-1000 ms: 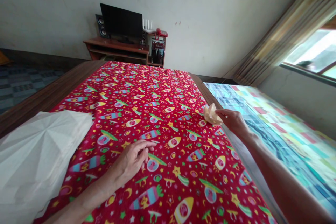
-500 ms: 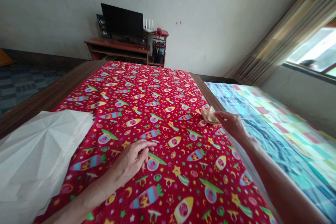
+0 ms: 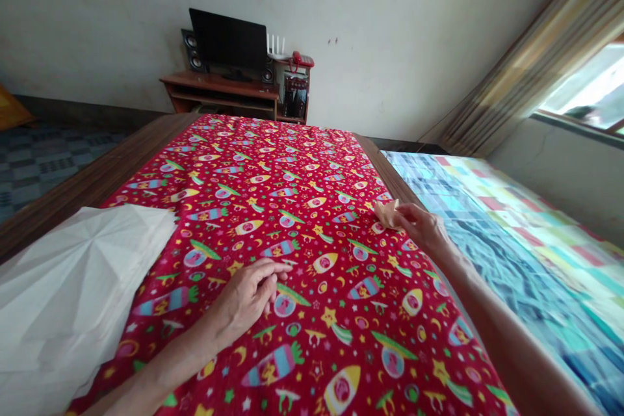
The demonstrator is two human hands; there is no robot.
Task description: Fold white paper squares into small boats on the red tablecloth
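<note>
A red cloth printed with rockets and stars (image 3: 292, 208) covers a wooden table. My left hand (image 3: 248, 296) rests on it near the middle, palm down, fingers stretched forward and lying loosely together, holding nothing. My right hand (image 3: 422, 227) is at the cloth's right edge, its fingers pinched on a small folded cream paper piece (image 3: 387, 213) that lies low against the cloth. A large creased white paper sheet (image 3: 68, 292) lies on the near left part of the table, a short way left of my left hand.
A bare wooden table edge (image 3: 92, 179) runs along the left. A bed with a colourful patchwork cover (image 3: 511, 227) stands right of the table. At the far wall a low wooden desk (image 3: 219, 88) carries a monitor (image 3: 228, 42), speakers and a red telephone (image 3: 299, 60). Curtains (image 3: 531, 71) hang at the right.
My right hand has lowered the cream paper piece from slightly raised down to the cloth's right edge. My left hand has stayed in place.
</note>
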